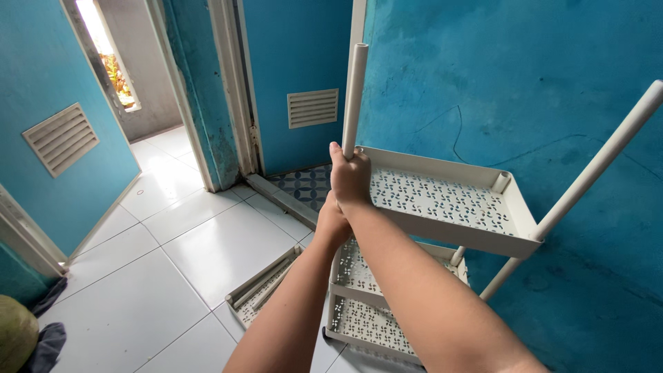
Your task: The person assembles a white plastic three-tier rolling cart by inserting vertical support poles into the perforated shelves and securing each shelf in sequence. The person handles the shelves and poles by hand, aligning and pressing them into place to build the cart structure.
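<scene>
a: what's the room?
b: blue walls, white tile floor.
a: and the rack?
b: cream tiered rack against the wall. right hand grips its upright pole; left hand, partly hidden, seems closed just below.

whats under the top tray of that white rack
Two more perforated trays sit stacked under the top tray. The forearms cover much of them, and the floor beneath is hidden.
</scene>
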